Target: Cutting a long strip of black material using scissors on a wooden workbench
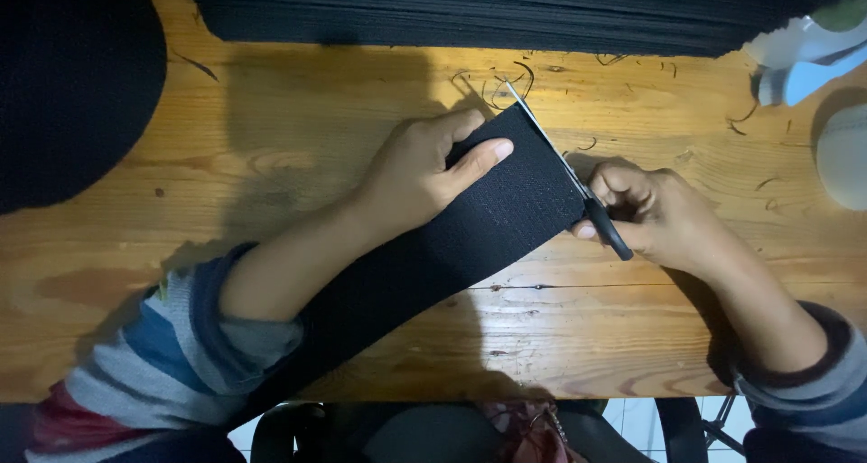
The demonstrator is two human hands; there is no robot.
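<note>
Hands [411, 174] [655, 215] press black strip [470, 228], grip scissors [569, 174].

The worktop [298, 111] is varnished wood, glossy, with visible grain and knots, and it is strewn with thin dark thread scraps in the upper middle of the frame. The black strip [452, 237] at centre is matt woven cloth with a faint ribbed texture. The scissors [578, 187] have bright metal blades and smooth black plastic handles.
</note>
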